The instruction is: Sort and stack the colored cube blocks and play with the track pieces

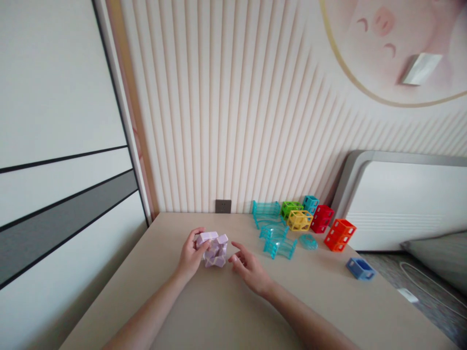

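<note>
Hands [190, 253] flank lilac blocks [210, 253], possibly linked, near teal plastic pieces [273, 246].

2 hands [190, 254] [252, 273], 1 purp. toy [219, 261], 1 dk-blue blk [357, 270].

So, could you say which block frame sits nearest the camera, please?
The darker blue frame, by the table's right edge; even the next nearest, orange one, stands farther back.
</note>
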{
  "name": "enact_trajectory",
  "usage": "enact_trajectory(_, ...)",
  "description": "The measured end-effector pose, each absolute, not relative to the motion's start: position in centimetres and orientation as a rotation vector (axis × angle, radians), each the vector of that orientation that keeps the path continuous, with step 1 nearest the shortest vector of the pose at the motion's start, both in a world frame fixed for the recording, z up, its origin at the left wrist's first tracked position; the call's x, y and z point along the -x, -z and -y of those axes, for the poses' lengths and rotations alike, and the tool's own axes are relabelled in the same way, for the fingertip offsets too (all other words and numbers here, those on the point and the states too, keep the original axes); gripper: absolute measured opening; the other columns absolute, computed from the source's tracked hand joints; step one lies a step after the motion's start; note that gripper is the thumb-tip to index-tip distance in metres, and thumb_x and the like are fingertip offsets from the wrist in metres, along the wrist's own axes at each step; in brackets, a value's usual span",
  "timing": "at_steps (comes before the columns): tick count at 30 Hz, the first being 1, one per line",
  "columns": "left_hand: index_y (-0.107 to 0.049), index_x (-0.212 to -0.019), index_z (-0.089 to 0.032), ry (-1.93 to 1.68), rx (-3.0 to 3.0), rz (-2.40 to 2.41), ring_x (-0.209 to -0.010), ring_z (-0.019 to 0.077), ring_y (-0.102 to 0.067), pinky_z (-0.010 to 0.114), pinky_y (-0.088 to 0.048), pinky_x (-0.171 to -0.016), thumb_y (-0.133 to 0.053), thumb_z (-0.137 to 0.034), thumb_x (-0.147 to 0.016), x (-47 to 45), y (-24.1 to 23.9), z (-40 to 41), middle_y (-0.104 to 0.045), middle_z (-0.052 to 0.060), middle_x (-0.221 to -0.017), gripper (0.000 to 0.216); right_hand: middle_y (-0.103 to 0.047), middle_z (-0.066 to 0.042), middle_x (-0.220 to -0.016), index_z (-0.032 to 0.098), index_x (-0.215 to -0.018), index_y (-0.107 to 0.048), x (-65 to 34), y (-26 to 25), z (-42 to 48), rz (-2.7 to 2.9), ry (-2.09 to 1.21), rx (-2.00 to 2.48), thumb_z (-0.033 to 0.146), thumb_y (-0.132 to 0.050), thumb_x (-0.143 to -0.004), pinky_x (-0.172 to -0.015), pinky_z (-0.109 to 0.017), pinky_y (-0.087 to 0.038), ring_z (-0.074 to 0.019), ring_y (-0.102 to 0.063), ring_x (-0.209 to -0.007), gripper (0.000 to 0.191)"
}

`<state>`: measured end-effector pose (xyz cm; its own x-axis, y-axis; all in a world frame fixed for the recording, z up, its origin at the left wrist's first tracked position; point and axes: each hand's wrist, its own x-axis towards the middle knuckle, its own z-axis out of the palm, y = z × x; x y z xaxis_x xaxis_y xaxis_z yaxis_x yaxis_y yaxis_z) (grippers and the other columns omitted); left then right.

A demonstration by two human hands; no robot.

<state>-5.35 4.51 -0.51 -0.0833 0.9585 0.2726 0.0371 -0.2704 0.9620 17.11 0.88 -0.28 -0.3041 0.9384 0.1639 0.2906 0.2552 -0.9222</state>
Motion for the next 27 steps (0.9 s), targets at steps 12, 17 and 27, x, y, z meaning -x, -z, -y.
enact_trajectory(12,-0.064,-0.099,-0.021,-1.673,-1.852,-1.205,-0.101,0.0235,-0.065,0.034,-0.055,-0.087,-0.064,-0.046,-0.087,5.6,0.3,-3.1,-0.066,0.009,-0.104,0.028,-0.062,0.004,-0.074,0.024,-0.139,-0.047,-12.5,2.6,-3.3,1.583,-1.055,0.998,0.048,-0.064,-0.089,-0.055,-0.023,-0.039,-0.0118,-0.051,-0.059,0.058)
enact_trajectory(17,-0.062,-0.113,-0.024,-1.488,-2.174,-0.983,-0.113,0.0264,-0.063,0.043,-0.052,-0.098,-0.056,-0.035,-0.093,5.3,1.5,-2.7,-0.066,0.013,-0.117,0.023,-0.067,-0.003,-0.099,0.025,-0.132,-0.053,-13.3,1.3,-3.1,1.303,-1.105,0.880,0.049,-0.075,-0.078,-0.064,-0.026,-0.047,-0.0163,-0.059,-0.076,0.063)
enact_trajectory(27,-0.018,-0.147,-0.022,-1.322,-1.596,-1.004,-0.080,0.0173,-0.065,0.033,-0.053,-0.078,-0.047,-0.048,-0.098,4.1,1.0,-2.5,-0.064,0.001,-0.088,0.063,-0.058,0.000,-0.080,0.021,-0.107,-0.056,-14.0,0.0,-2.8,1.151,-1.177,0.893,0.065,-0.067,-0.080,-0.046,-0.021,-0.041,-0.0109,-0.051,-0.058,0.052)
